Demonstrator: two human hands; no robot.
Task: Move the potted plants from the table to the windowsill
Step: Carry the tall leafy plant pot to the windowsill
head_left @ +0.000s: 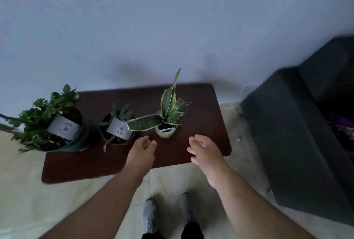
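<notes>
Dark brown tabletop point(201, 104), low and set against a pale wall point(172, 18), carrying all three potted plants in a row. Far left: bushy leafy plant point(46, 122) in a dark pot with a white label, overhanging the tabletop's left edge. Middle: small plant point(118, 124) in a dark pot, also labelled. Right of that: striped, stiff-leaved plant point(170, 108) in a small pale pot point(165, 131). None moved yet; no windowsill in sight.

Left hand point(141, 150) and right hand point(205, 152) both empty, fingers loosely spread, poised near the pale pot on either side, touching nothing. Likely the start of a two-handed lift of the striped plant.

Risks from here, as a guess:
- Long low leaf reaching left over the middle pot's label; could snag or drag that pot on the way up.
- Tall leaves making the small pot top-heavy (a grip high on the rim could tip it and spill soil).
- Left wrist close to the middle plant; a sideways sweep could knock it.
- Dark sofa point(297, 133) close on the right, narrowing any turn that way.
</notes>
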